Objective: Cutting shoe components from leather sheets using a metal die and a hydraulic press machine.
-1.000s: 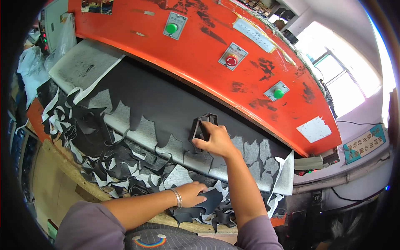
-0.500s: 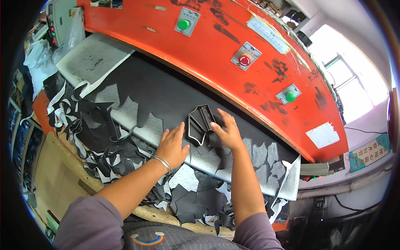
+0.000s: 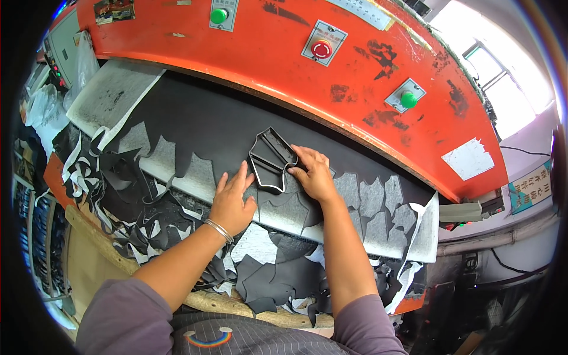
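The die [image 3: 269, 164], a dark hollow frame with internal crossbars, lies on the black sheet [image 3: 195, 112], close to the sheet's notched front edge. The sheet covers much of the pale board [image 3: 112, 94]; the board shows through cut-outs to the right of the die and along the front.

The right hand [image 3: 315, 177] is partly curled, with thumb and fingers at the right end of the die; whether they grip it firmly cannot be told. The left hand [image 3: 234, 201] is open, fingers spread, fingertips at the left edge of the die; contact cannot be confirmed. A bracelet [image 3: 220, 231] encircles the left wrist.

Behind the sheet stands the orange press [image 3: 254, 53]. Its face carries a red button [image 3: 321, 48] between a left green button [image 3: 219, 16] and a right green button [image 3: 409, 99]. Black and white scraps [image 3: 118, 189] are heaped along the left front of the board. Dark pieces [image 3: 266, 281] overlap between the forearms, beside the wooden ledge [image 3: 207, 305].
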A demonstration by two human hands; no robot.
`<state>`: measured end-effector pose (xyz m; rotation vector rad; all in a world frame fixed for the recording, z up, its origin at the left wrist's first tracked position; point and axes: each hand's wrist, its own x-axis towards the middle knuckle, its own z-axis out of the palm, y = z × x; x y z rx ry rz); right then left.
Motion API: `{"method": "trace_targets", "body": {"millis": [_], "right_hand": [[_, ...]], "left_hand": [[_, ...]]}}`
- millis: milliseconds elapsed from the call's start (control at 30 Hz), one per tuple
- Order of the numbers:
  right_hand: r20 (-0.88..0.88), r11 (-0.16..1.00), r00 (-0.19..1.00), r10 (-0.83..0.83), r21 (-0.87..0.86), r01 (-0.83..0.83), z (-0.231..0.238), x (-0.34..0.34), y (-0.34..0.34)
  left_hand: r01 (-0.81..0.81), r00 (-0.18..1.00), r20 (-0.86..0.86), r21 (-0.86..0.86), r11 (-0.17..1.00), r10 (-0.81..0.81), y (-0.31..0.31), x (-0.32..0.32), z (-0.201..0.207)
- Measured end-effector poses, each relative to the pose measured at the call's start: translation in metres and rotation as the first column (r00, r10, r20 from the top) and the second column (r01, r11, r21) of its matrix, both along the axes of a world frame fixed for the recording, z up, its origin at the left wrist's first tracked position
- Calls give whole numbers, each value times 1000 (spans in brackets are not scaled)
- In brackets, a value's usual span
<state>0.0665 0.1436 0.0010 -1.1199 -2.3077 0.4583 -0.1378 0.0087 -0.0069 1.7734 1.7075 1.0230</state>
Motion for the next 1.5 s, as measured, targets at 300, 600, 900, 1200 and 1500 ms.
{"method": "trace_targets", "body": {"millis": [300, 600, 900, 1200, 1500], "right_hand": [[42, 999, 999, -14, 42, 12, 0, -2, -2], [46, 997, 997, -54, 61, 51, 1, -4, -5], [46, 996, 996, -80, 47, 78, 2, -4, -9], [56, 996, 995, -79, 36, 77, 7, -6, -11], [15, 998, 998, -67, 11, 67, 7, -3, -10]], "left_hand": [[-31, 982, 187, -1, 1000, 31, 3, -8, 1], [-44, 977, -207, 60, 997, 56, 22, -3, 11], [-55, 982, -182, -8, 998, 53, 26, -13, 10], [-59, 997, -45, 26, 998, 60, 31, -25, -5], [3, 994, -108, 50, 999, 3, 41, -27, 22]]}}
